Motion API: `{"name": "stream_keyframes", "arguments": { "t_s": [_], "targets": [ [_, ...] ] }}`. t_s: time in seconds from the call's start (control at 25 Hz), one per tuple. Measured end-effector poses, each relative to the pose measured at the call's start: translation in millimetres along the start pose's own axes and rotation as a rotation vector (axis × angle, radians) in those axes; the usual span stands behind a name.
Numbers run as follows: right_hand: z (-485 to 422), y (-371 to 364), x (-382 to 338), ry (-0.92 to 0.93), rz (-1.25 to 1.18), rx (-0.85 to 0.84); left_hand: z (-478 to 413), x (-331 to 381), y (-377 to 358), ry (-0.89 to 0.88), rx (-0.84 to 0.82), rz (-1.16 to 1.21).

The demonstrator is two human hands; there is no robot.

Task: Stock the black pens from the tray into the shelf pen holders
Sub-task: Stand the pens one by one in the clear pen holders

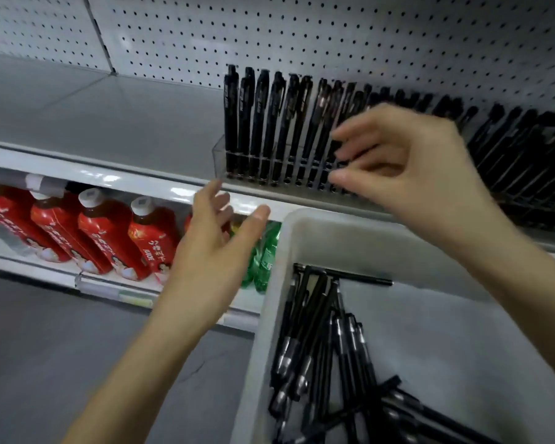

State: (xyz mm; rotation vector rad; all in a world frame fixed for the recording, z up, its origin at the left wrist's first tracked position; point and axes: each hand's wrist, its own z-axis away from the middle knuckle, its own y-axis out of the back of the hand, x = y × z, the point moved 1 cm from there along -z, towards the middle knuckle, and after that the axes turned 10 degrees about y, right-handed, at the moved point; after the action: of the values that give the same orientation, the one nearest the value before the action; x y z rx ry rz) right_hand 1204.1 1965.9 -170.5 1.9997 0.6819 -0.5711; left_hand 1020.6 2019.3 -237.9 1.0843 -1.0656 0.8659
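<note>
A white tray at the lower right holds several loose black pens. On the shelf above stands a clear pen holder with several black pens upright in its slots, and more pens lean in a row to the right. My right hand hovers in front of the holder's middle slots, fingers curled and apart, with nothing clearly in them. My left hand is held flat and open below the shelf edge, left of the tray, empty.
A white pegboard backs the grey shelf, whose left part is bare. On the lower shelf stand red juice bottles and green bottles, partly behind my left hand. Grey floor lies below.
</note>
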Motion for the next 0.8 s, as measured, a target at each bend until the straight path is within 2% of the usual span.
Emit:
{"name": "stream_keyframes", "arguments": {
  "t_s": [0.08,0.16,0.24,0.36,0.48,0.6,0.8],
  "targets": [
    [40,-5,19,-0.101,-0.033,-0.129,20,-8,-20,0.042,-0.166,-0.019],
    [74,-15,46,-0.245,-0.054,-0.228,28,-18,-37,0.021,-0.258,-0.127],
    [99,-24,73,-0.372,-0.032,-0.303,32,-26,-43,0.016,-0.263,-0.193],
    [116,-29,96,-0.482,-0.031,-0.349,39,-33,-41,0.062,-0.250,-0.091],
    [122,-31,97,-0.516,-0.114,-0.408,43,-33,-44,0.089,-0.245,-0.038],
    [129,-35,95,-0.499,-0.071,-0.483,43,-33,-45,0.068,-0.247,-0.023],
    [127,-38,88,-0.521,-0.037,-0.482,42,-35,-42,0.068,-0.261,-0.001]
  ]
}}
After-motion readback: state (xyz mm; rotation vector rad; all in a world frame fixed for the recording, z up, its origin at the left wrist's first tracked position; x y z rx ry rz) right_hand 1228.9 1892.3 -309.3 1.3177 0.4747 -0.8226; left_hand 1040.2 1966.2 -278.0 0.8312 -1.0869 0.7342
